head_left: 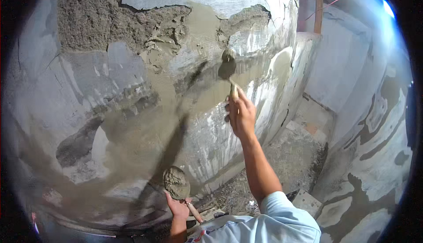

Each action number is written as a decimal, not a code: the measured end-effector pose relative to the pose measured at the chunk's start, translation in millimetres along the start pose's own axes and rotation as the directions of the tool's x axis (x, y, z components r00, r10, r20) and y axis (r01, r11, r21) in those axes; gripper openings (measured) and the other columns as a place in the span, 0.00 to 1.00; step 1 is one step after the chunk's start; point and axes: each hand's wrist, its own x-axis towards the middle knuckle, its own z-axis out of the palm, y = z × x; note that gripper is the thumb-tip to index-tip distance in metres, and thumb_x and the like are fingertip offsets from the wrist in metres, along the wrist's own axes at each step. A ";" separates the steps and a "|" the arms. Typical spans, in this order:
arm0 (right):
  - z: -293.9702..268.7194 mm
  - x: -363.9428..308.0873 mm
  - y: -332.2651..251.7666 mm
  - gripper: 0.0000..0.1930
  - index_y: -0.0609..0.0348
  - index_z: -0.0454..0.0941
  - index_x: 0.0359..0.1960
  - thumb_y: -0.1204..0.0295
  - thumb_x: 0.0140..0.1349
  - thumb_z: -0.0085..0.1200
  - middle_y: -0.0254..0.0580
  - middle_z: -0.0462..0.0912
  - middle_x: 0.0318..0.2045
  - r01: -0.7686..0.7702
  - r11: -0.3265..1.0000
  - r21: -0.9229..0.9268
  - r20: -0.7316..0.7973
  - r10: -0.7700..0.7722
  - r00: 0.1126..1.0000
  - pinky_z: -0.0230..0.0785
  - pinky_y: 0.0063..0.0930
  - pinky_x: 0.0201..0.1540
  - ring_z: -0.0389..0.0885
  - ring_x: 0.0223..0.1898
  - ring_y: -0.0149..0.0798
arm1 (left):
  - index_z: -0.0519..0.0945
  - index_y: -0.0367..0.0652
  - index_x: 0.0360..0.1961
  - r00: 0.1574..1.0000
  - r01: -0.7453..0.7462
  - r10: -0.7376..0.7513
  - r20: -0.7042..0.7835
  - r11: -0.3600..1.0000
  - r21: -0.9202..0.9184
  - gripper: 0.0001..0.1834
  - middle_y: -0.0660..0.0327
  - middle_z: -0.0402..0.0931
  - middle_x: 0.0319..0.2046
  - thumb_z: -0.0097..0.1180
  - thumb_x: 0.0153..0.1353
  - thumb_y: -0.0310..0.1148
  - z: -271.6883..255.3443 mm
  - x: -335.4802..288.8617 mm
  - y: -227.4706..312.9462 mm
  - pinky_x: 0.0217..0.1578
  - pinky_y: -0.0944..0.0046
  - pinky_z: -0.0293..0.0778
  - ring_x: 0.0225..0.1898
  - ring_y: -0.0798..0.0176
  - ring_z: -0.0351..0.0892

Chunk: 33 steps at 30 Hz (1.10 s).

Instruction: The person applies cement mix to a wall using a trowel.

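Note:
My right hand (240,113) is closed round the wooden handle of a trowel (227,70), raised to the wall. A lump of wet mortar (228,55) shows at the far end of its dark blade, which lies at or very near the wall face; contact I cannot tell. Low and near my body, my left hand (178,207) holds from below a round, pan-like tool with a wooden handle (194,212). Grey mortar (177,182) heaps over its top. Some of the left fingers are hidden beneath it.
The curved wall (145,93) has smooth wet patches, and a rough bare area (101,18) at upper left. Rubble lies on the floor (286,168) at the wall's foot. A second, patchy wall (370,146) stands on the right. A wooden post (318,9) is at the back.

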 end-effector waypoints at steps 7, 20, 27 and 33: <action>21.5 90.8 10.4 0.23 0.70 0.68 0.65 0.73 0.72 0.48 0.53 0.79 0.35 0.530 0.285 -0.798 0.191 -0.715 0.672 0.74 0.40 0.32 0.79 0.31 0.46 | 0.70 0.54 0.61 0.993 -0.058 0.060 -0.103 0.998 0.020 0.36 0.63 0.75 0.47 0.40 0.68 0.70 -1.6 -3.9 4.3 0.29 0.59 0.66 0.35 0.61 0.69; 4.4 57.4 12.2 0.23 0.62 0.75 0.62 0.78 0.64 0.54 0.52 0.80 0.31 0.450 0.564 -0.692 0.115 -0.529 0.840 0.73 0.36 0.35 0.80 0.30 0.45 | 0.73 0.48 0.55 0.996 -0.069 0.070 -0.056 0.997 0.031 0.36 0.61 0.76 0.37 0.39 0.68 0.70 5.7 15.0 -4.0 0.24 0.57 0.66 0.24 0.60 0.68; 28.5 102.3 -13.6 0.20 0.67 0.76 0.60 0.74 0.68 0.55 0.59 0.86 0.45 0.540 0.430 -0.723 0.175 -0.642 0.746 0.76 0.31 0.48 0.87 0.47 0.43 | 0.71 0.53 0.60 0.998 -0.009 0.007 0.063 1.000 0.019 0.36 0.62 0.75 0.46 0.40 0.68 0.70 -27.6 12.8 -10.8 0.26 0.60 0.67 0.35 0.61 0.72; 24.5 71.5 11.0 0.22 0.63 0.73 0.65 0.72 0.71 0.53 0.38 0.84 0.36 0.440 0.712 -0.547 0.180 -0.413 0.893 0.72 0.22 0.31 0.79 0.28 0.27 | 0.71 0.52 0.61 0.996 -0.035 0.034 -0.085 0.999 -0.019 0.36 0.64 0.75 0.45 0.42 0.68 0.70 -17.8 3.6 -6.9 0.27 0.60 0.65 0.34 0.62 0.69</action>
